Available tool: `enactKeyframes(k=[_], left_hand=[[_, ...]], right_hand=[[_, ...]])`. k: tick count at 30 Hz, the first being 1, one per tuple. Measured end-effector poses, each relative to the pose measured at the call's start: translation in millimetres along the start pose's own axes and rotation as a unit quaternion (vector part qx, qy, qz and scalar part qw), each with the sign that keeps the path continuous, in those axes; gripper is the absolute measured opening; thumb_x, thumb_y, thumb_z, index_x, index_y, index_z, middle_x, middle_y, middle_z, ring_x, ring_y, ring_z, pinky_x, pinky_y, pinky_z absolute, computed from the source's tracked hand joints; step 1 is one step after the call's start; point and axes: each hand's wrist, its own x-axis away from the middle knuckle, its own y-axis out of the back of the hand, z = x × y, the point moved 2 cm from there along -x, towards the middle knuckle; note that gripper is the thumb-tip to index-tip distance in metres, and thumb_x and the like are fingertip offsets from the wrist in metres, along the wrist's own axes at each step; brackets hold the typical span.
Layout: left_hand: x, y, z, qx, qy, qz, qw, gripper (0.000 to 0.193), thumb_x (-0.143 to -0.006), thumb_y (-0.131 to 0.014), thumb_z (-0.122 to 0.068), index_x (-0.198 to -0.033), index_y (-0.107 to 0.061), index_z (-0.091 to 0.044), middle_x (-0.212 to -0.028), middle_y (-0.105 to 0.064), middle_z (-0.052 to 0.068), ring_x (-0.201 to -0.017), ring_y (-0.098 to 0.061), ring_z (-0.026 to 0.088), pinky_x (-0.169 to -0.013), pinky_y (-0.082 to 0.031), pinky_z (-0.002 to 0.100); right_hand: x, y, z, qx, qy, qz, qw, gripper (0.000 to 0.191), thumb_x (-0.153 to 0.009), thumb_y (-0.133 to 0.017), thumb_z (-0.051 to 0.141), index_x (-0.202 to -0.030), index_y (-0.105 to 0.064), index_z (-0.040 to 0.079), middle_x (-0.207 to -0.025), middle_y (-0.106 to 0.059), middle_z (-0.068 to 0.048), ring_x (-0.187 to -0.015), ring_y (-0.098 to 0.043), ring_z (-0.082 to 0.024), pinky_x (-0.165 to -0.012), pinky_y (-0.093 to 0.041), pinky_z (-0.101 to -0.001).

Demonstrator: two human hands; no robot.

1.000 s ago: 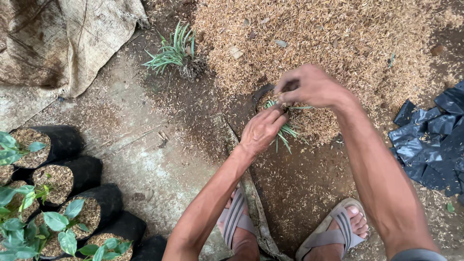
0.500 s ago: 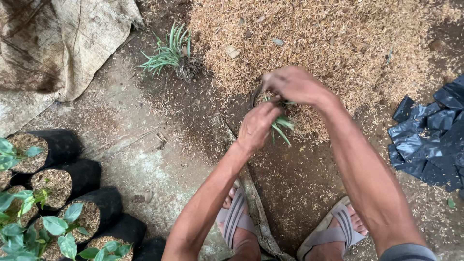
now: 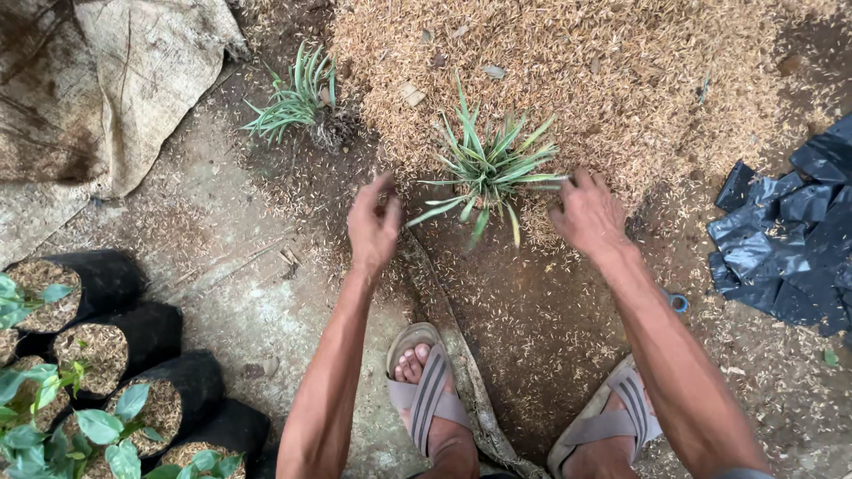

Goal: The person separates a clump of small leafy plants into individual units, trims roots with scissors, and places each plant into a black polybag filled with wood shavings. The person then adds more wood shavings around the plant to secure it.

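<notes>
So, nearest the camera were the sandals [image 3: 432, 390], well below the plant [image 3: 488, 168]. Left of those, a row of black bags [image 3: 151, 355] already filled and planted, so that part looked done. Both hands were empty: left hand [image 3: 373, 226] loose and open just left of the plant, right hand [image 3: 587, 213] spread open just right of it. The plant itself sat upright at the husk pile's [image 3: 621, 80] edge, apparently potted. Another clump [image 3: 297, 98] lay up-left, not yet bagged.

My arms reach up from the bottom edge toward mid-frame, my left hand [image 3: 374, 226] open with loosely curled fingers left of centre, my right hand [image 3: 587, 213] spread palm-down right of centre.
</notes>
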Motion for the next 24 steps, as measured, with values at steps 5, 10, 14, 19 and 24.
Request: enactKeyframes(k=[5, 10, 14, 19, 24], left_hand=[[-2.3, -40.1, -24.6, -0.219, -0.184, 0.078, 0.955, 0.116, -0.07, -0.085, -0.055, -0.159, -0.024, -0.012, -0.164, -0.026, 0.019, -0.154, -0.018, 0.037, -0.124, -0.021, 0.057], [-24.2, -69.3, -78.1, -0.192, -0.24, 0.035, 0.951, 0.135, -0.057, -0.09, -0.066, -0.156, -0.02, -0.009, -0.16, -0.025, 0.025, -0.152, -0.018, 0.037, -0.125, -0.018, 0.056], [-34.5, -79.6, -93.1, -0.202, -0.25, 0.049, 0.946, 0.105, -0.059, -0.092, -0.047, -0.145, -0.042, -0.013, -0.153, -0.043, 0.014, -0.151, -0.026, 0.035, -0.126, -0.02, 0.053], [-45.4, -90.9, -91.7, -0.133, -0.356, 0.022, 0.925, 0.041, -0.075, -0.088, -0.021, -0.111, -0.069, -0.026, -0.139, -0.064, 0.002, -0.146, -0.045, 0.026, -0.121, -0.043, 0.05], [-61.7, -88.2, -86.1, -0.003, -0.235, 0.061, 0.97, 0.027, -0.08, -0.079, -0.017, -0.106, -0.072, -0.014, -0.121, -0.067, 0.014, -0.113, -0.061, 0.028, -0.072, -0.064, 0.039]], right_hand=[[6.4, -14.9, 9.2, -0.011, -0.006, -0.07, 0.997, 0.069, -0.065, -0.084, 0.011, -0.131, -0.064, 0.001, -0.124, -0.057, -0.029, -0.104, -0.059, -0.041, -0.076, -0.06, -0.0509], [16.5, -17.8, 20.2, -0.075, -0.04, -0.051, 0.995, 0.049, -0.083, -0.079, 0.008, -0.13, -0.067, 0.005, -0.123, -0.059, -0.028, -0.105, -0.06, -0.04, -0.07, -0.062, -0.0513], [23.9, -23.7, 30.5, 0.005, -0.005, -0.117, 0.993, 0.06, -0.064, -0.084, 0.006, -0.122, -0.072, 0.003, -0.116, -0.061, -0.03, -0.095, -0.063, -0.043, -0.069, -0.062, -0.0506], [24.3, -19.9, 34.8, -0.152, -0.083, -0.056, 0.983, 0.028, -0.086, -0.071, 0.001, -0.113, -0.073, 0.001, -0.115, -0.066, -0.023, -0.083, -0.069, -0.029, -0.056, -0.066, -0.0372], [20.3, 34.1, 40.2, -0.417, -0.132, -0.056, 0.897, 0.019, -0.088, -0.074, 0.007, -0.107, -0.075, 0.008, -0.104, -0.074, -0.01, -0.076, -0.07, -0.017, -0.064, -0.06, -0.0298]])
